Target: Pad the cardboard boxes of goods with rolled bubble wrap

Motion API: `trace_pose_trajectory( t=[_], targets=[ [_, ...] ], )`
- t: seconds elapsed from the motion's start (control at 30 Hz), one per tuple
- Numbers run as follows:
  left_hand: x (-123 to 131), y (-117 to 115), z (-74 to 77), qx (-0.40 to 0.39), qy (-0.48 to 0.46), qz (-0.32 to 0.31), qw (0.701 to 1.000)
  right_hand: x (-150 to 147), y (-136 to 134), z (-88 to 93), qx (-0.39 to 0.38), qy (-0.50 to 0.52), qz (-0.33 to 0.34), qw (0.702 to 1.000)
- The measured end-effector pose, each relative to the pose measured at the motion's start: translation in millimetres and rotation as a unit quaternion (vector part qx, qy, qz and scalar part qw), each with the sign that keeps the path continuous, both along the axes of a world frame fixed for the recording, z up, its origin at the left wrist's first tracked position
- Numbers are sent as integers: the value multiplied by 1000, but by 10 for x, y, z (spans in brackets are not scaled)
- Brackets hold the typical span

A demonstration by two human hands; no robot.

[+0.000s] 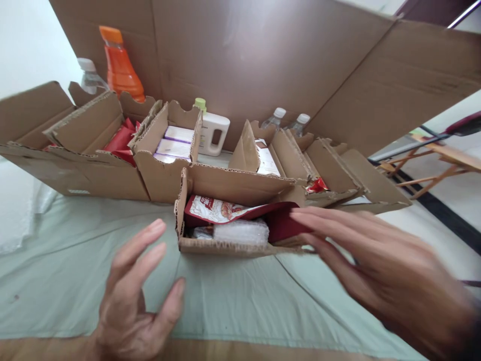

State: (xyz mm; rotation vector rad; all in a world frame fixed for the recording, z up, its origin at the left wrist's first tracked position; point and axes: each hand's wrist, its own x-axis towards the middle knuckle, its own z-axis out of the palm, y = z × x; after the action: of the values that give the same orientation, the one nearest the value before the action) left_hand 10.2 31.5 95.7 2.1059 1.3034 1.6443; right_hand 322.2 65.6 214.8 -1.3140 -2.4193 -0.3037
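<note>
Inside a small open cardboard box [240, 178] lies a dark red packet with a white printed panel [214, 209]. In front of it, in the same box, is a clear bubble-wrapped item [242, 233]. My right hand [376, 260] reaches over the box's right end, fingers stretched out and slightly blurred. Its fingertips are at the right end of the red packet; I cannot tell whether they press on it. To the left of the box, my left hand [139, 296] hovers over the green cloth with fingers apart and nothing in them.
Behind stands a row of cardboard bins [101, 173] holding red packets [122, 140], white-and-purple boxes [175, 143] and other goods. An orange bottle [124, 70], a white jug [214, 133] and clear bottles [276, 118] stand against a tall cardboard panel [240, 60]. Green cloth [75, 260] covers the table.
</note>
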Motion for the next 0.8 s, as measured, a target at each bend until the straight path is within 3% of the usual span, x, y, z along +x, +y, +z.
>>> trace_pose_trajectory(
  t=[0.1, 0.2, 0.37, 0.47, 0.53, 0.6, 0.7, 0.8],
  targets=[
    [-58, -88, -188, -129, -69, 33, 989, 388, -389, -61, 39, 70, -102, 992],
    [-72, -124, -331, -236, -117, 17, 965, 559, -562, -396, -38, 135, -171, 975],
    [125, 38, -365, -313, -170, -44, 933, 289, -275, -1025, -193, 271, -155, 930],
    [281, 158, -312, -325, -192, -85, 922, 60, -44, -1215, -192, 329, -109, 918],
    [353, 153, -299, -317, -203, -86, 923, -7, -50, -1284, -181, 352, -105, 912],
    [413, 32, -340, -304, -198, -67, 929, 36, -256, -1331, -190, 350, -132, 908],
    [548, -356, -532, -293, -156, -63, 941, 291, -865, -1372, -192, 310, -187, 912],
    [741, -797, -787, -308, -114, -135, 935, 582, -1499, -1361, -149, 301, -227, 914]
  ],
)
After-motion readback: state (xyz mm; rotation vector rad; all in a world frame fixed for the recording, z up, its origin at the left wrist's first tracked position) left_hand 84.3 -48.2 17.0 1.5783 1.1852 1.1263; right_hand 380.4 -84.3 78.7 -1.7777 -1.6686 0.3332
